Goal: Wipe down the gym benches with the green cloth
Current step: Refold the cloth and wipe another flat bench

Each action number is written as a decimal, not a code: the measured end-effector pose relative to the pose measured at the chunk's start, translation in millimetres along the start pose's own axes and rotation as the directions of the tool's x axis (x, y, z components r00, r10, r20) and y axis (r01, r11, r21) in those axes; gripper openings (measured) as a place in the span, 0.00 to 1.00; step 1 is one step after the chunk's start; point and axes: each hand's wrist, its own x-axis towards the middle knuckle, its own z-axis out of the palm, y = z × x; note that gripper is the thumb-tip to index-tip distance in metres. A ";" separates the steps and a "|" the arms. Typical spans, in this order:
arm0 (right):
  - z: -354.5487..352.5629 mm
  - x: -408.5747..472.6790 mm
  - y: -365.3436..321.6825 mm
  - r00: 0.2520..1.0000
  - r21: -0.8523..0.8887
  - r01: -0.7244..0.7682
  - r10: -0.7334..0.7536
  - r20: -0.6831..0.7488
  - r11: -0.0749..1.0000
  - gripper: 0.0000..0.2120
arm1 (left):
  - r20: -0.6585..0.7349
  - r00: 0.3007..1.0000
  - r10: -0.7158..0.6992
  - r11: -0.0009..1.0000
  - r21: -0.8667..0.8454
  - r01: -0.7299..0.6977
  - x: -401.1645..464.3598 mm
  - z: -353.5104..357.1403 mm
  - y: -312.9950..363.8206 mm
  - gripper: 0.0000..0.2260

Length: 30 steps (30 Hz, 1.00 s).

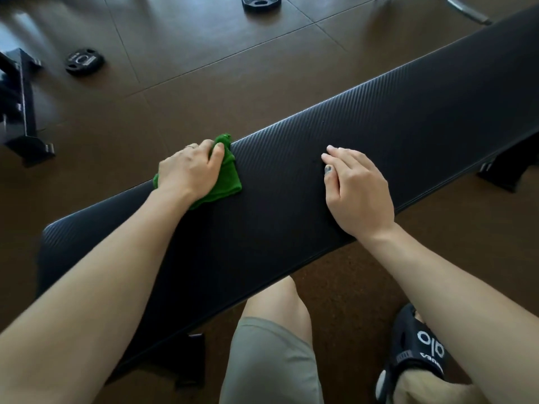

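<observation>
A long black padded gym bench (pixel 291 185) runs diagonally from lower left to upper right. My left hand (pixel 188 169) presses a crumpled green cloth (pixel 226 177) against the bench's far edge, with fingers curled over the cloth's top. My right hand (pixel 357 188) rests flat on the pad to the right, fingers straight, holding nothing. Part of the cloth is hidden under my left palm.
Two black weight plates (pixel 83 60) (pixel 261 2) lie on the brown tiled floor beyond the bench. A black equipment frame (pixel 22 109) stands at far left. A metal bar (pixel 466 10) shows at top right. My knee (pixel 275 304) and a black slipper (pixel 417 348) are below the bench.
</observation>
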 end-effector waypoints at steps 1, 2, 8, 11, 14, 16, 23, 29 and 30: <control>0.3 0.2 0.3 1.000 -0.003 0.001 -0.001 -0.005 1.000 0.22 | -0.003 1.000 -0.022 1.000 0.000 0.022 2.8 0.6 5.5 0.24; 0.1 0.3 0.5 1.000 -0.007 0.001 -0.002 -0.010 1.000 0.22 | -0.020 1.000 -0.025 1.000 0.004 0.025 0.7 2.7 10.4 0.24; 0.1 -3.7 0.6 1.000 -0.015 0.011 -0.012 -0.015 1.000 0.22 | -0.095 0.950 0.298 0.955 0.043 -0.295 -79.2 33.4 50.6 0.27; 0.5 -1.6 -0.2 1.000 -0.014 0.015 -0.015 -0.027 1.000 0.21 | -0.081 0.922 0.379 0.925 0.038 -0.377 -65.8 35.4 64.9 0.26; -0.8 -1.1 -0.2 1.000 0.006 0.001 -0.001 -0.031 1.000 0.21 | -0.082 0.929 0.362 0.932 0.033 -0.360 -15.3 30.4 79.5 0.24; -1.2 -2.1 0.3 0.999 0.022 -0.008 0.009 -0.033 1.000 0.21 | -0.059 0.948 0.311 0.950 0.029 -0.310 8.3 27.7 96.5 0.25; -3.4 -8.7 2.6 1.000 0.046 -0.017 0.017 -0.001 0.999 0.23 | -0.060 0.871 0.487 0.872 0.088 -0.481 -126.1 44.6 92.4 0.26; -6.0 -4.8 0.2 0.997 0.141 -0.054 0.061 -0.040 0.988 0.22 | -0.023 0.812 0.583 0.810 0.098 -0.578 -79.2 38.7 93.5 0.25; -6.6 -3.8 0.0 0.995 0.151 -0.069 0.078 -0.055 0.986 0.22 | -0.032 0.814 0.580 0.813 0.092 -0.575 -60.9 38.8 97.2 0.25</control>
